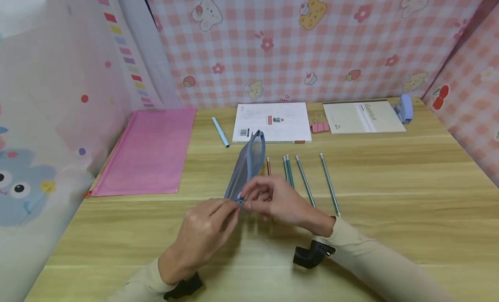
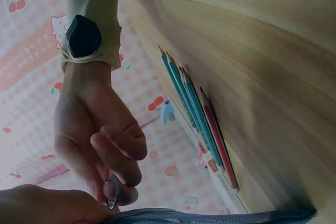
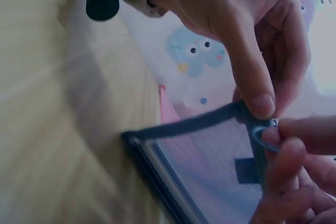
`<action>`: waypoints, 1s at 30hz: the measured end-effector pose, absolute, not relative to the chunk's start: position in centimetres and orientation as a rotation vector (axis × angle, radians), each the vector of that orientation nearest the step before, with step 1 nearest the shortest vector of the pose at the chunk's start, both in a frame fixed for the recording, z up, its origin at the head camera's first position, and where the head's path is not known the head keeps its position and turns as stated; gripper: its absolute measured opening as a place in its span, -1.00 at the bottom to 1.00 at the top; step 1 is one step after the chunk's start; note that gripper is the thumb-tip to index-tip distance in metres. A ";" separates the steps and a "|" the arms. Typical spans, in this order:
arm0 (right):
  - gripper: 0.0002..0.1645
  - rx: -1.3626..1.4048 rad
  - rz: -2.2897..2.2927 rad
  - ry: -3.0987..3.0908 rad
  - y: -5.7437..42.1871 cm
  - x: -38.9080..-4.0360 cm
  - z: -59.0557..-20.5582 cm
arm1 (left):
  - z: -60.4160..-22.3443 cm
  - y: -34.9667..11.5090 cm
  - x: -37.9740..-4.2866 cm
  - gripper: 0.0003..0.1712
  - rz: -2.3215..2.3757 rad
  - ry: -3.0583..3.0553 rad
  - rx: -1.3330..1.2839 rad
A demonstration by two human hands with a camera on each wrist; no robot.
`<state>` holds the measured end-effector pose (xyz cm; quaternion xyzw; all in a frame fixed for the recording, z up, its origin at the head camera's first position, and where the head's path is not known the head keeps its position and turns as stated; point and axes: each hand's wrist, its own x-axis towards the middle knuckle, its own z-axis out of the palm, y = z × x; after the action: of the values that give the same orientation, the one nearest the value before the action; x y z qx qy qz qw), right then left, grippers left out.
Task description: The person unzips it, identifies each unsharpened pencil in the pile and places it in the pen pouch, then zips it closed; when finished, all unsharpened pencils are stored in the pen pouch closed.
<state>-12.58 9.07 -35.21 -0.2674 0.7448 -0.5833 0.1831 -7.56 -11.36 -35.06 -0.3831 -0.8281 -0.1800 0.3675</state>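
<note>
A blue mesh zipper pouch stands on edge above the table, its zipped side parted into a gap toward the far end. My left hand pinches its near corner between thumb and fingers. At that same corner my right hand pinches the ring-shaped zipper pull with thumb and forefinger, the other fingers curled. In the right wrist view, a small tab shows on the pouch's side. Just beyond my right hand lie a red pencil and several teal pencils, partly hidden by the hand and wrist.
A pink folder lies at the left, with a light-blue pen beside it. Along the back are a white book, pink binder clips, a Gambit notebook and a purple stapler. Patterned cloth encloses the table.
</note>
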 end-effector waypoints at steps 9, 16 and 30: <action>-0.92 -1.156 -1.331 2.697 9.3 -13.3 -34.6 | -35.1 -11.8 -7.4 -0.88 -0.411 -2.109 -1.029; -0.94 -1.399 -1.226 2.923 9.8 -15.6 -34.4 | -34.9 -12.7 -7.1 -0.90 -0.429 -2.093 -1.030; -0.93 -1.219 -1.076 3.288 12.2 -19.3 -34.5 | -35.2 -16.8 -7.4 -0.80 -0.325 -2.211 -0.871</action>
<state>-19.32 12.23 -34.53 -0.3209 0.8655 -0.2834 -0.2602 -7.40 -16.80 -35.22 -0.3384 -0.8588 -0.1265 0.3632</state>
